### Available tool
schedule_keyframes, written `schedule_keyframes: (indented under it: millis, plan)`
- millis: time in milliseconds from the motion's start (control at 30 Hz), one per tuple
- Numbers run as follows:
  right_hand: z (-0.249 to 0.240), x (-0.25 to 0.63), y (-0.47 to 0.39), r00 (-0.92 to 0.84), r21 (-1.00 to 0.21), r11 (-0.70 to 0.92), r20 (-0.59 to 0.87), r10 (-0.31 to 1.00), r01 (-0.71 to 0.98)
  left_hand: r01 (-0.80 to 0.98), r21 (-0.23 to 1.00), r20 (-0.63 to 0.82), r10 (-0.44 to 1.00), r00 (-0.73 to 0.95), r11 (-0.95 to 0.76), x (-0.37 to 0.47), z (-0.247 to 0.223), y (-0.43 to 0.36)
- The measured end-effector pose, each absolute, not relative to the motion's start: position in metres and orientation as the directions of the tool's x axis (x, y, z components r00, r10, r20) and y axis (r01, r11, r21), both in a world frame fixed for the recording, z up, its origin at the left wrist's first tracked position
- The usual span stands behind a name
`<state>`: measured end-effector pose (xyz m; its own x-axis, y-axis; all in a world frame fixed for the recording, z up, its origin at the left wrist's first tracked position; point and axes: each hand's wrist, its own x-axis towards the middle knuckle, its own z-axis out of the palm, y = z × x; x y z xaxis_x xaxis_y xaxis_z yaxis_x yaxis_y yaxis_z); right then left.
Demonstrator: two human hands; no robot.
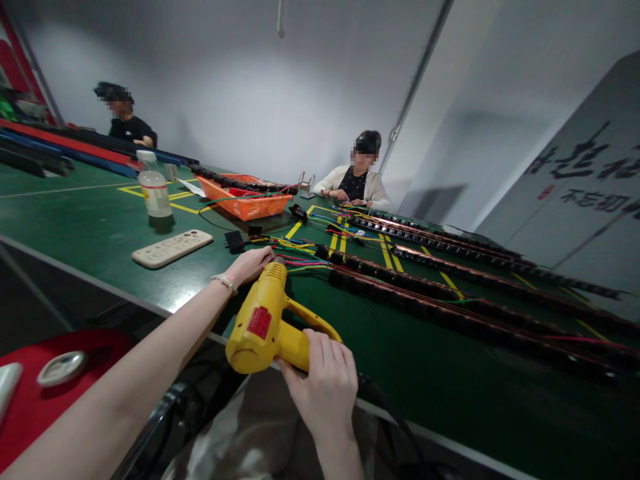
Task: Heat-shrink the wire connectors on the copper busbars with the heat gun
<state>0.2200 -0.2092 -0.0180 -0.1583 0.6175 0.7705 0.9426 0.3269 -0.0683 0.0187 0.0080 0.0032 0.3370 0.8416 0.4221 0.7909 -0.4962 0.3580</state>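
My right hand [323, 370] is wrapped round the handle of a yellow heat gun [265, 320], whose nozzle points away toward the wires. Beyond the nozzle, my left hand [253, 263] has its fingers closed at the ends of coloured wires [305, 263]; the nozzle partly hides what the fingertips hold. These wires run right into a long dark strip with copper-coloured lines [400, 293]. Black connectors [234, 241] lie just past my left hand on the green table [200, 293].
An orange basket [245, 207] holding dark strips, a bottle [155, 190] and a beige remote-like object [173, 249] stand beyond my left arm. More strips [450, 250] lie at the right. Two people sit across the table. A black cable hangs from the heat gun.
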Motion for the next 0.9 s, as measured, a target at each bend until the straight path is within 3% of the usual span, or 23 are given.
schedule_keyframes:
  millis: [233,533,900]
  plan:
    - [-0.016,0.231,-0.211,-0.158,-0.056,0.321,0.782,0.603,0.945,0.770,0.379,0.441,0.832,0.337,-0.513,0.021,0.004,0.007]
    - [-0.017,0.249,-0.211,-0.141,-0.034,0.262,0.774,0.618,0.964,0.797,0.299,0.453,0.813,0.365,-0.524,0.020,0.004,0.004]
    - [-0.016,0.258,-0.209,-0.072,-0.032,0.152,0.773,0.630,0.988,0.807,0.285,0.458,0.813,0.359,-0.517,0.018,0.002,0.005]
